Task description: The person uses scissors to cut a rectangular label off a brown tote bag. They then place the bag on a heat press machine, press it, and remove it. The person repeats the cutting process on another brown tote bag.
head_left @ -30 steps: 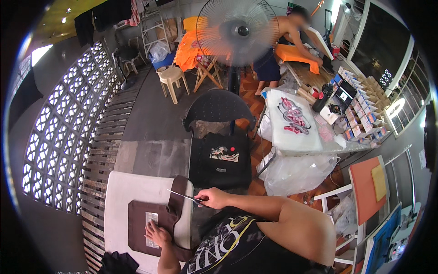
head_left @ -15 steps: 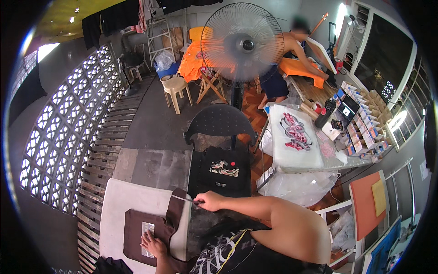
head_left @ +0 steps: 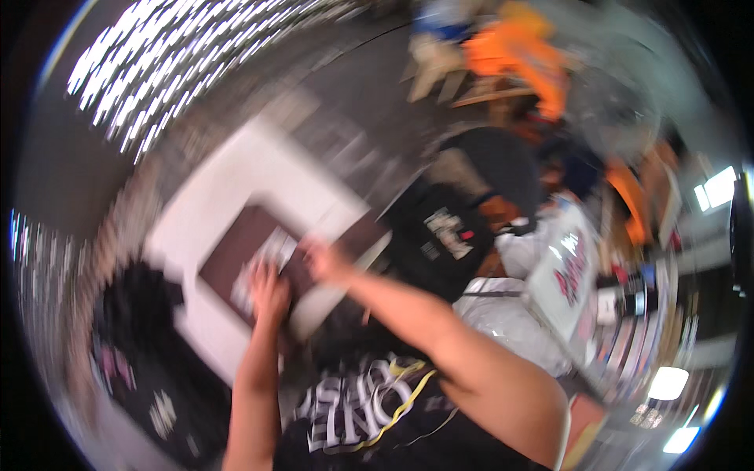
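Black cloth lies beside the white counter. On the counter, the brown cloth is laid out flat, a pale panel on its face. Judged by both hands being at it, work is unfinished; the remainder is not shown. The left hand lies over the panel, fingers extended, slightly spread. The right hand is just beside the panel's right end; blur prevents telling its closure or contents.

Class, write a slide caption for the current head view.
Blurred view: left hand on a brown cloth, right hand close by, white table beneath.
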A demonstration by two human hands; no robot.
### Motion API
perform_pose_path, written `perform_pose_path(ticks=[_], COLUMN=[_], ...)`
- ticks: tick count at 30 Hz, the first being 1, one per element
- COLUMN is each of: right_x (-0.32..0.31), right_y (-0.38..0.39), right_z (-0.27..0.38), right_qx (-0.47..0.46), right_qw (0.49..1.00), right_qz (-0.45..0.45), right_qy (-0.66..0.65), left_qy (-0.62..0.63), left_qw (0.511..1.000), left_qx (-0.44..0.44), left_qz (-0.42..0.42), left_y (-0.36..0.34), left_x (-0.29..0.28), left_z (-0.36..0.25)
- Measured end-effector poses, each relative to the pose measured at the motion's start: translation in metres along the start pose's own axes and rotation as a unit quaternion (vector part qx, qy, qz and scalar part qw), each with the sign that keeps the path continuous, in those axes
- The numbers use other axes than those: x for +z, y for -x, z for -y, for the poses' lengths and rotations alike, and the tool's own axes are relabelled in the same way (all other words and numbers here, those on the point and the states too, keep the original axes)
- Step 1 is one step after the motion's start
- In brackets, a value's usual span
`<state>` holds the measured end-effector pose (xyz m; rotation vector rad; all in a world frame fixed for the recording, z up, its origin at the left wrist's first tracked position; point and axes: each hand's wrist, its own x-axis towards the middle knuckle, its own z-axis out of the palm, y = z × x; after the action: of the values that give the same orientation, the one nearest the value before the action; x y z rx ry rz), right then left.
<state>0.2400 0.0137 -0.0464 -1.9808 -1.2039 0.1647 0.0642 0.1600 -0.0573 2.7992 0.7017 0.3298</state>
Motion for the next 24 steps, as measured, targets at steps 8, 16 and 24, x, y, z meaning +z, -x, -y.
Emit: perform_pose_path(ticks=[8, 16, 24], right_x=[-0.065, -0.097, -0.085], right_y=[0.083, 0.101, 0.097], right_z=[0.037, 0.073, 0.063], right_qx=[0.336, 0.345, 0.473], right_qw=[0.896, 0.818, 0.673], right_qz=[0.002, 0.204, 0.215], right_qy=[-0.29, -0.412, -0.527], left_qy=[-0.016, 0.008, 0.006], left_qw=[1.0, 0.999, 0.997], left_qx=[-0.01, -0.03, -0.044], left_qz=[0.018, -0.012, -0.067], left_y=[0.039, 0.047, 0.036], left_x=[-0.043, -0.039, -0.032], left_z=[-0.033, -0.045, -0.056])
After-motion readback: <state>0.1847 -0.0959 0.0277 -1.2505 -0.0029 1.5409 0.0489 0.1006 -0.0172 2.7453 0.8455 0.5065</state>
